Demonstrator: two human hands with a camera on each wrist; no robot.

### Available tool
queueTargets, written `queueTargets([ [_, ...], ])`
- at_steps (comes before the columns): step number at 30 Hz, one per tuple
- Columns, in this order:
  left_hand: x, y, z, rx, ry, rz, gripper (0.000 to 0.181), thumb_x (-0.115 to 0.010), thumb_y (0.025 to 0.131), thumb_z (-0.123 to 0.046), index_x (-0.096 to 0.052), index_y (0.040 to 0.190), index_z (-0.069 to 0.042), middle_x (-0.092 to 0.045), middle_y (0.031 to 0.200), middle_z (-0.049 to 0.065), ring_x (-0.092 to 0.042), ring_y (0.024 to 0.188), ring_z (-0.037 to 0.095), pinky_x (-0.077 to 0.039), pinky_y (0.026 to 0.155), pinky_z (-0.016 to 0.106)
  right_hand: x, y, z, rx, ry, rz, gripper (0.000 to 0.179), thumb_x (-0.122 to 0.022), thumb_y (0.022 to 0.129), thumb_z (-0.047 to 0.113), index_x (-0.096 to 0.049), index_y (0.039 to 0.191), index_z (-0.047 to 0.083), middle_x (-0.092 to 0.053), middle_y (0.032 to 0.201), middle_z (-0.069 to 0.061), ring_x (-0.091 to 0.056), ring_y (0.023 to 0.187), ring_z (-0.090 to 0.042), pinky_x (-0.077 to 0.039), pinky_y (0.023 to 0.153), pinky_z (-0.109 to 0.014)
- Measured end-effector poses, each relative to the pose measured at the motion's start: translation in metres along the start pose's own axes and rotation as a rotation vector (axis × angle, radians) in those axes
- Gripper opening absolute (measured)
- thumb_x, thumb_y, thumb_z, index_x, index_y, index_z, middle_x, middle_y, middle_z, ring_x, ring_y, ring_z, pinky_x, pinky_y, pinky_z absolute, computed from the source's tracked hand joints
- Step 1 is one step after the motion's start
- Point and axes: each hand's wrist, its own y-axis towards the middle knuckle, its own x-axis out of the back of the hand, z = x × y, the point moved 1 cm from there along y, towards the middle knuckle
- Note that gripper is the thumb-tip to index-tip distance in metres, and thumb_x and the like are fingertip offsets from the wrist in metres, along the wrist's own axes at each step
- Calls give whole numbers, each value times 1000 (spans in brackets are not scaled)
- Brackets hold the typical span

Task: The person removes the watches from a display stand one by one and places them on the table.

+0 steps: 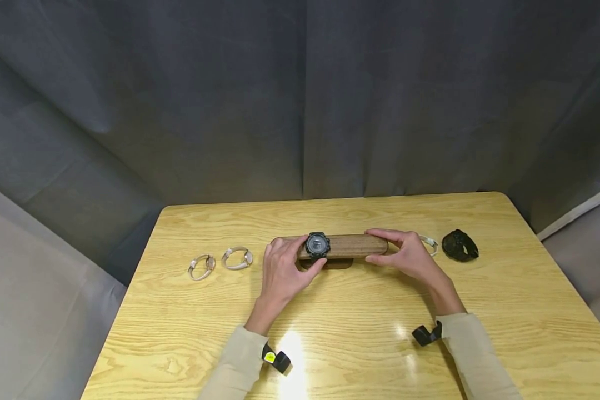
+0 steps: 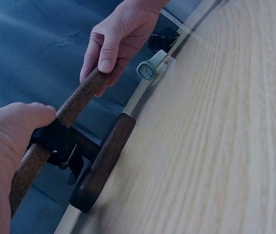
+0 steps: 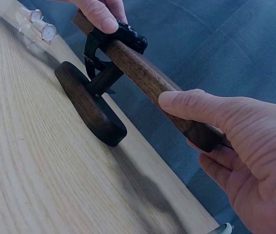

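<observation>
A dark wooden watch stand (image 1: 352, 246) has a long rounded bar on a short post above an oblong base (image 3: 91, 109). Draped over the bar, left of its middle, is a black digital watch (image 1: 317, 245), its strap hanging below the bar in the right wrist view. My left hand (image 1: 282, 268) pinches the watch at the bar, thumb on the near side and fingers on the far side. With thumb and fingers, my right hand (image 1: 411, 256) grips the bar's right end.
Two light-strapped watches, one outer (image 1: 201, 267) and one inner (image 1: 238, 258), lie left of the stand. Beyond my right hand are a pale watch (image 1: 430, 244) and another black watch (image 1: 460, 245). A dark curtain (image 1: 300, 111) hangs behind the wooden table (image 1: 350, 333).
</observation>
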Motion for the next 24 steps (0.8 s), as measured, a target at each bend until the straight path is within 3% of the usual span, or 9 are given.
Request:
queueTargets([
  [15, -1, -2, -1, 6, 5, -26, 62, -82, 82, -55, -74, 125, -11, -80, 107, 4, -61, 90, 18, -45, 78, 32, 0, 0, 1, -4, -5, 3, 58, -91, 83, 29, -71, 137, 22, -68, 140, -1, -55, 139, -27, -48, 101, -15],
  [24, 0, -2, -1, 10, -19, -53, 61, -83, 79, -51, -75, 122, -9, -78, 91, 3, -58, 84, 18, -41, 72, 32, 1, 0, 1, -2, 1, 8, 59, -91, 84, 27, -70, 138, 19, -67, 141, -4, -53, 140, -29, -44, 114, -56],
])
